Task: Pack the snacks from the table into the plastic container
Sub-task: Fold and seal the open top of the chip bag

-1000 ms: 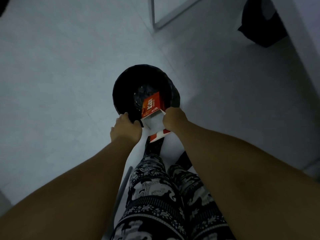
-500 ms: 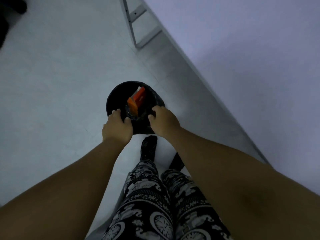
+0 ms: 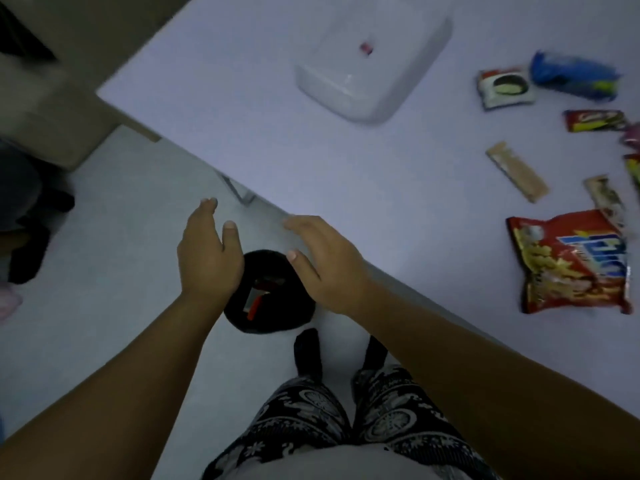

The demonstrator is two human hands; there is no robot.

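Left hand (image 3: 207,261) and right hand (image 3: 322,261) hovering spread and empty above black bin (image 3: 273,317), snacks (image 3: 571,261) and plastic container (image 3: 374,64) lying on desk (image 3: 259,133)

Blurred blue lettering is showing on the red chip bag (image 3: 571,261) lying on the table (image 3: 311,161), but the letters are not resolving into a word. Print on the smaller wrappers (image 3: 505,86) and the sticker inside the plastic container (image 3: 372,64) is staying too small to read.
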